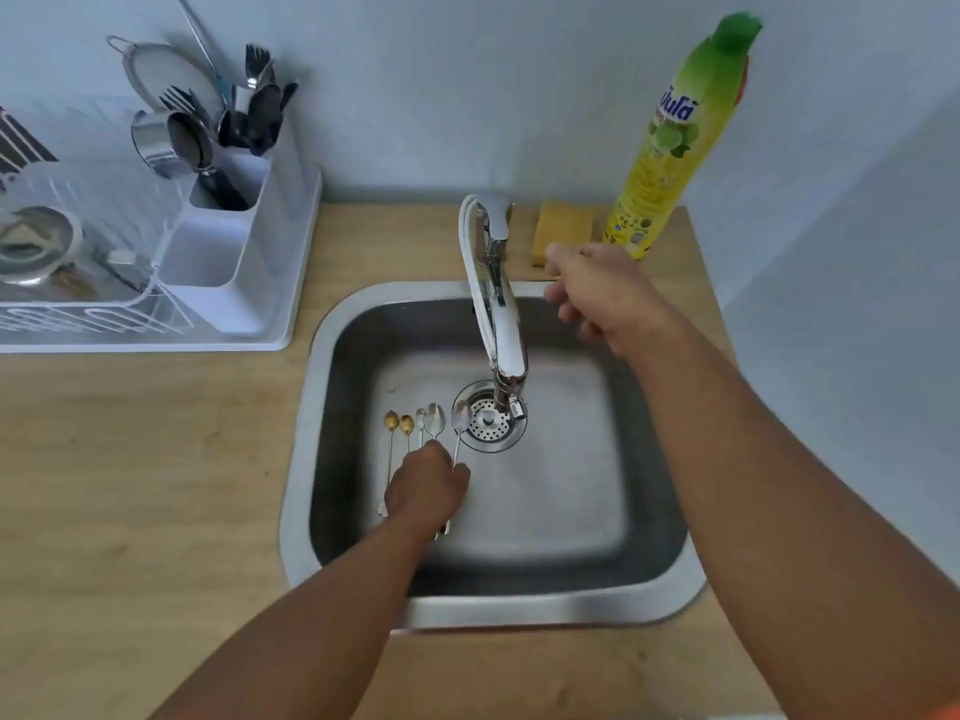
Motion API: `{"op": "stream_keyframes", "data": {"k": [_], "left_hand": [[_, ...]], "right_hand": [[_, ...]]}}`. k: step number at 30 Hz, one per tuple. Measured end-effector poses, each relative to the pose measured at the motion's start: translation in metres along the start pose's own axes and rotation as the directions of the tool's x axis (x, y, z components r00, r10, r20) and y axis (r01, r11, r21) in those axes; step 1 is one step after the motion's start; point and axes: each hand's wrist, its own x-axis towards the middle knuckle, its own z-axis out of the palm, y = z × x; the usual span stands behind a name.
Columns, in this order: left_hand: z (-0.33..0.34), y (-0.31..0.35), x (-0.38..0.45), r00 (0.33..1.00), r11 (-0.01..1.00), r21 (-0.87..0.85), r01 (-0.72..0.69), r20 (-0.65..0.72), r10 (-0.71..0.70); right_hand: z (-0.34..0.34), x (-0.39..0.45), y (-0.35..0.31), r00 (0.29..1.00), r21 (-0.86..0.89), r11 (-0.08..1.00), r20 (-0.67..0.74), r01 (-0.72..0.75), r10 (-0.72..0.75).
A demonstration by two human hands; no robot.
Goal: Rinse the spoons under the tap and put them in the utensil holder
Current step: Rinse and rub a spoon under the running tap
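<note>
5 spoons [422,426] lie side by side on the sink [545,608] floor, left of the drain, bowls toward the tap [496,309]. The left hand [427,485] curls over their handles to gather them. The right hand [597,293], loosely open, reaches toward the tap, likely to start water. The utensil holder [244,236] waits at the desk's back-left.
</note>
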Motion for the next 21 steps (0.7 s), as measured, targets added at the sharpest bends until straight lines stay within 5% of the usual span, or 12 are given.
{"op": "stream_keyframes", "data": {"k": [11, 21], "left_hand": [[0.011, 0.0, 0.023, 0.996, 0.985, 0.17, 0.005, -0.09, 0.01], [0.017, 0.004, 0.025, 0.999, 0.994, 0.106, -0.005, -0.031, 0.008]], "right_hand": [[0.032, 0.027, -0.033, 0.991, 0.068, 0.991, 0.069, -0.119, 0.114], [0.048, 0.03, -0.046, 0.992, 0.102, 0.989, 0.074, -0.108, 0.1]]}}
